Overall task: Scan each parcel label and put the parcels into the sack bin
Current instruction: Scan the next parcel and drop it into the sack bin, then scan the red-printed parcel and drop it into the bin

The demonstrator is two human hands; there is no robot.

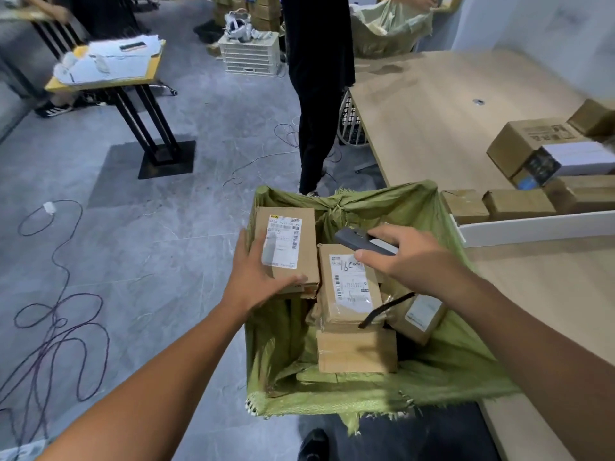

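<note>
The big table point(466, 104) is on the right, and some brown boxes point(519, 203) wait on it. The green sack bin point(332, 405) stands open just beside the table, right in front of the person. Three parcels are already inside it: one with a label point(349, 287) on top, a plain one point(356, 351) nearer the person, and one tipped over point(420, 317) on the right.

The held parcel point(286, 234) is up over the far left corner of the sack. Its long side points away from the person. Its white label point(281, 242) faces up.

The left hand point(263, 271) has the near end of this parcel. The thumb lies on top and the fingers point(243, 237) reach along the left side, spread wide.

The right hand point(409, 257) is just to the right of it, over the middle of the sack. Its fingers are curled around a grey scanner point(362, 242). The front of the scanner points left, toward the held parcel. A black strap point(386, 311) hangs down from it.

I think the label is being scanned or is just done. Then the left hand only needs to let the parcel go down and a little to the right, where there is room beside the others.
</note>
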